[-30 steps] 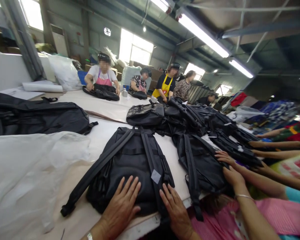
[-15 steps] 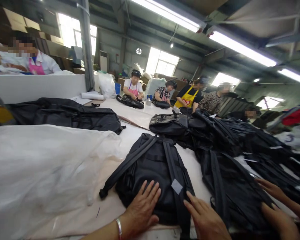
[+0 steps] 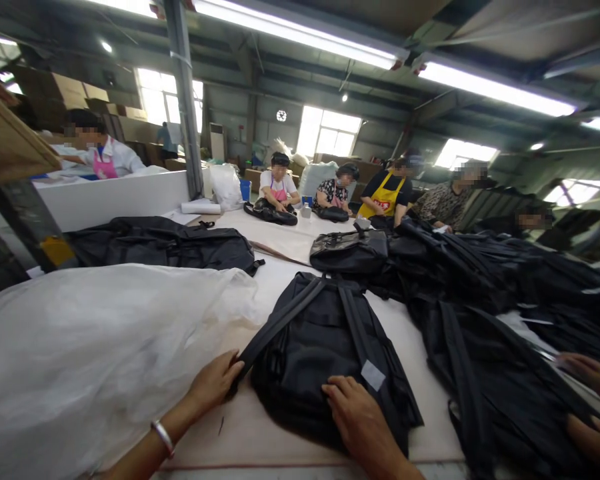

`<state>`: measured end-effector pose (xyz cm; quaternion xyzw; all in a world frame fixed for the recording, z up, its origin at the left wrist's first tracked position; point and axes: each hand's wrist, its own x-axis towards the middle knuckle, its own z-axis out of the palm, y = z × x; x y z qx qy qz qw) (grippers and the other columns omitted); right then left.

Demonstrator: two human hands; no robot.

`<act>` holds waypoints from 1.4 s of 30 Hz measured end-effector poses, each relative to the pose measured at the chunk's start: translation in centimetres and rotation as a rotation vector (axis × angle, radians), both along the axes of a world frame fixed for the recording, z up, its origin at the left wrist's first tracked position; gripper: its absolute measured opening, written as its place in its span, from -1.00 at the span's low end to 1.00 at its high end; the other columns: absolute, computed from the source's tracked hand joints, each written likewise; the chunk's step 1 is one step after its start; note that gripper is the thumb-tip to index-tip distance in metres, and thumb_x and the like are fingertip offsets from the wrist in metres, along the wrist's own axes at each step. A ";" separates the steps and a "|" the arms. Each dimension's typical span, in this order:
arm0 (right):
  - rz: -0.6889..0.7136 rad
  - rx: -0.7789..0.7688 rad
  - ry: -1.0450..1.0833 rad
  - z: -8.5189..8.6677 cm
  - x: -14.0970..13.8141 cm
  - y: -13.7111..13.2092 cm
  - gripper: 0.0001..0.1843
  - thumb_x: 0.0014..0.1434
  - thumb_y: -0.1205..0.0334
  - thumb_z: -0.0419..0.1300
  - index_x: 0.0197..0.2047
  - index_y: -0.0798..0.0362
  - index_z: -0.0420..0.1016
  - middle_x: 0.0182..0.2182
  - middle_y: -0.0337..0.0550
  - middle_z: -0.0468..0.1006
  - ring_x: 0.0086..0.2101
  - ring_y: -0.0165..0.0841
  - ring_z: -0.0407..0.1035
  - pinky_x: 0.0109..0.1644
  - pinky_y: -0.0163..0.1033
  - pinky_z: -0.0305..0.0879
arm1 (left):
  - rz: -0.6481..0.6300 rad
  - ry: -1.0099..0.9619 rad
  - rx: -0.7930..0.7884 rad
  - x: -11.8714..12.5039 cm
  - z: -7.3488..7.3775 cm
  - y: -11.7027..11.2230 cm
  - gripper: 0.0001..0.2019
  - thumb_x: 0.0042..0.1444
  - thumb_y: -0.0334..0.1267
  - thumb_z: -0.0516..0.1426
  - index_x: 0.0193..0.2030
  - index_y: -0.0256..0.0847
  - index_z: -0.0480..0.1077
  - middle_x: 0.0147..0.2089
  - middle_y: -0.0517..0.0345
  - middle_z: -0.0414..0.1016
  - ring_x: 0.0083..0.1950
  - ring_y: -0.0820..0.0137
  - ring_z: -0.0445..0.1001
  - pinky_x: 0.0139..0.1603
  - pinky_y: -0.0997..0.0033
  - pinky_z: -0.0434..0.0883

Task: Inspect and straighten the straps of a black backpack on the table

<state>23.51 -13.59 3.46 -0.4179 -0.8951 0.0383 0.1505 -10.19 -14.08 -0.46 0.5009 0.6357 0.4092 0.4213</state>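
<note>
A black backpack (image 3: pixel 305 340) lies on the table in front of me, its back panel and two shoulder straps facing up. My left hand (image 3: pixel 217 379), with a silver bangle at the wrist, is closed around the lower end of the left shoulder strap (image 3: pixel 280 320). On the lower part of the back panel rests my right hand (image 3: pixel 356 415), fingers laid over the surface and slightly bent, holding nothing. Just above these fingers a pale grey square patch (image 3: pixel 373 375) shows on the right strap.
Clear plastic sheeting (image 3: pixel 95 353) covers the table's left side. To the right lies another black backpack (image 3: pixel 495 373), with a co-worker's hands (image 3: pixel 593 437) at it. More black bags (image 3: pixel 165 243) lie farther back, and several people work across the table (image 3: pixel 280 233).
My left hand has moved left from the back panel and taken hold of the left strap. My right hand has shifted from the bag's right edge onto its panel. The view has turned slightly left.
</note>
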 end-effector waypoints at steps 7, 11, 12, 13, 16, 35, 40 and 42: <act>-0.056 -0.171 0.200 2.5 -2.2 1.2 -0.72 0.29 0.38 -0.04 -0.09 -0.01 0.45 -0.21 -0.15 0.52 -0.17 -0.31 0.41 -0.07 -0.22 0.32 | -0.131 -0.394 -0.192 -1.0 4.2 0.7 -0.61 -0.07 0.03 0.29 -0.40 -0.33 0.44 -0.50 0.16 0.36 -0.51 0.46 0.29 -0.54 0.53 0.23; -0.049 -0.211 0.394 2.8 -4.3 1.8 -0.73 0.29 0.34 -0.03 -0.06 -0.03 0.45 -0.18 -0.18 0.53 -0.14 -0.35 0.42 -0.03 -0.26 0.29 | -0.037 -0.625 -0.143 -2.8 8.6 2.0 -0.74 0.04 -0.10 0.24 -0.28 -0.25 0.38 -0.36 0.18 0.36 -0.43 0.52 0.32 -0.38 0.52 0.36; -0.053 -0.212 0.433 2.9 -5.1 2.1 -0.73 0.29 0.32 -0.01 -0.04 -0.04 0.44 -0.16 -0.18 0.53 -0.13 -0.35 0.42 -0.02 -0.26 0.28 | -0.031 -0.662 -0.138 -2.9 9.7 2.5 -0.76 0.04 -0.14 0.25 -0.27 -0.25 0.37 -0.35 0.17 0.37 -0.43 0.53 0.33 -0.37 0.52 0.36; -0.066 -0.214 0.466 3.0 -5.9 2.5 -0.72 0.27 0.30 0.01 0.00 -0.04 0.43 -0.15 -0.18 0.52 -0.14 -0.35 0.42 -0.03 -0.26 0.29 | -0.034 -0.690 -0.138 -2.8 10.8 3.0 -0.77 0.04 -0.18 0.25 -0.27 -0.26 0.36 -0.36 0.15 0.37 -0.44 0.53 0.33 -0.38 0.52 0.37; -0.133 -0.270 0.548 2.9 -8.6 4.1 -0.59 0.18 0.25 0.13 0.12 -0.04 0.35 -0.11 -0.17 0.51 -0.24 -0.36 0.43 -0.12 -0.27 0.32 | -0.053 -0.719 -0.131 -1.6 13.2 4.3 -0.78 0.04 -0.24 0.26 -0.24 -0.28 0.37 -0.35 0.11 0.40 -0.46 0.52 0.34 -0.43 0.52 0.36; -0.273 0.082 0.595 1.5 -12.1 2.5 -0.86 0.22 0.19 0.14 -0.15 0.01 0.37 -0.26 -0.12 0.45 -0.23 -0.27 0.40 -0.16 -0.22 0.30 | 0.038 -0.772 -0.163 2.4 14.0 2.4 -0.83 -0.01 -0.35 0.29 -0.29 -0.32 0.41 -0.42 0.15 0.41 -0.53 0.54 0.35 -0.55 0.58 0.36; -0.435 -0.067 0.680 1.6 -13.0 2.8 -0.85 0.18 0.18 0.20 -0.18 0.00 0.39 -0.27 -0.17 0.47 -0.26 -0.25 0.43 -0.21 -0.21 0.29 | 0.022 -0.779 -0.149 3.0 13.2 1.8 -0.80 -0.06 -0.36 0.33 -0.30 -0.31 0.42 -0.41 0.21 0.38 -0.49 0.55 0.35 -0.52 0.59 0.37; -0.482 -0.106 0.715 1.8 -13.2 2.7 -0.86 0.17 0.20 0.21 -0.20 0.01 0.38 -0.28 -0.18 0.47 -0.29 -0.25 0.42 -0.20 -0.20 0.27 | 0.032 -0.792 -0.148 3.2 13.0 1.6 -0.80 -0.05 -0.36 0.32 -0.29 -0.30 0.42 -0.41 0.22 0.37 -0.49 0.55 0.35 -0.52 0.59 0.37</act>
